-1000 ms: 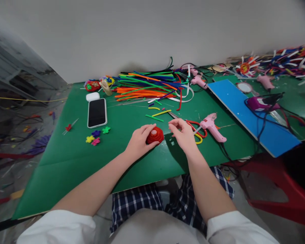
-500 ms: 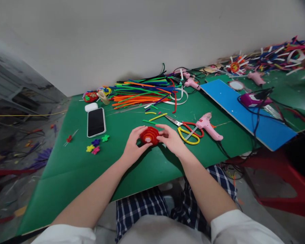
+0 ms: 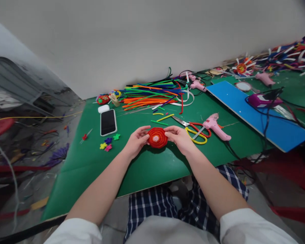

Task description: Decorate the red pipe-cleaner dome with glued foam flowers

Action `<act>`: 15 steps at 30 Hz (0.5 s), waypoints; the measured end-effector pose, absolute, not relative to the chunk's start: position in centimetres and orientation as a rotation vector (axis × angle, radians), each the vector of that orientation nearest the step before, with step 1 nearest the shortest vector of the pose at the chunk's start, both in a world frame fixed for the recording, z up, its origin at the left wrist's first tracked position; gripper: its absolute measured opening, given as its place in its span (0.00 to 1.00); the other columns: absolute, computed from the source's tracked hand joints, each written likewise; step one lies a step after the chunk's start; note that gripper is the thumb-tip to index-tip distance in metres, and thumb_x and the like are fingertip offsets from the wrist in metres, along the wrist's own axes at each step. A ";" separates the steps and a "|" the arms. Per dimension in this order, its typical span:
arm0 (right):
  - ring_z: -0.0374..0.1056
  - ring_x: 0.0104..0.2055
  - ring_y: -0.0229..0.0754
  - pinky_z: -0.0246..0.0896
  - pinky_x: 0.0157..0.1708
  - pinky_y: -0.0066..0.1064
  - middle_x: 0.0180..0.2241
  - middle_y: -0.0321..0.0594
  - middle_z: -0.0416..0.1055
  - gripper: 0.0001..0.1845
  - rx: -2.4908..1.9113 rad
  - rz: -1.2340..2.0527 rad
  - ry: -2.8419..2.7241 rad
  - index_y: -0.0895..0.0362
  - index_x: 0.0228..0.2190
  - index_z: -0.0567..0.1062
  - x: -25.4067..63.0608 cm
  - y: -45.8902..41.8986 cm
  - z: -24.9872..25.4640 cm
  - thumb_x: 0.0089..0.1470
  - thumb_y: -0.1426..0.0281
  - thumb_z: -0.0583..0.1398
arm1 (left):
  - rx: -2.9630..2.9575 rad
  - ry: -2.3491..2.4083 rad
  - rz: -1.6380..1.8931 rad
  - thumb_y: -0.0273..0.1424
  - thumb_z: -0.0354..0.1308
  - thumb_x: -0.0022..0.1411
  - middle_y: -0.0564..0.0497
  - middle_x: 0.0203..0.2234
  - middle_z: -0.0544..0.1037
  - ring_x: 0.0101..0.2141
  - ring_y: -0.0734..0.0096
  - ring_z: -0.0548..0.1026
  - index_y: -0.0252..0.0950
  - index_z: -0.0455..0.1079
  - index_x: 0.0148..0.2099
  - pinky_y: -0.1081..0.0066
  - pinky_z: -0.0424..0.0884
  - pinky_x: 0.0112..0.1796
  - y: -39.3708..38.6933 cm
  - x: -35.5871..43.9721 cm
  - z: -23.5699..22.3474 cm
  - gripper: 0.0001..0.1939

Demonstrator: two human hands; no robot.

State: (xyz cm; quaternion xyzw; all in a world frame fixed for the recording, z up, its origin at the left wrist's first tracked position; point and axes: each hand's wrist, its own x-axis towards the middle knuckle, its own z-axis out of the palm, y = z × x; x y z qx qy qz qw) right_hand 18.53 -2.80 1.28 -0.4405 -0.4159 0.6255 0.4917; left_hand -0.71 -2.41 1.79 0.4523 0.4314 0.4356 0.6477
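Since the frame a second ago, the right hand [image 3: 179,139] has come across to the red ringed disc [image 3: 158,137]. The green table [image 3: 88,169] bears a blue board [image 3: 259,115] at far right and a bundle of fuzzy stems [image 3: 152,95] along the far side. A pink glue gun [image 3: 213,126] and scissors [image 3: 185,123] lie right, the phone [image 3: 108,122] left. At the near middle, the left hand [image 3: 136,142] pinches the disc's left edge, the right hand its right edge; whether it touches the table, I cannot tell. The step seems to be shaping or checking it; the next move likely calls for light, even pressure on the rim. The white case [image 3: 103,108] beyond the phone looks closed, contents hidden. Small flowers [image 3: 108,140] lie nearer.
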 end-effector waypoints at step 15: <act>0.63 0.45 0.57 0.55 0.43 0.46 0.42 0.55 0.68 0.34 -2.184 -0.052 -1.680 0.60 0.43 0.71 35.0 -5.6 1.8 0.43 0.46 0.55 | 1.809 2.010 1.158 0.39 0.51 0.57 0.48 0.31 0.76 0.31 0.65 0.73 0.40 0.70 0.44 0.63 0.67 0.36 -4.4 -11.7 3.9 0.15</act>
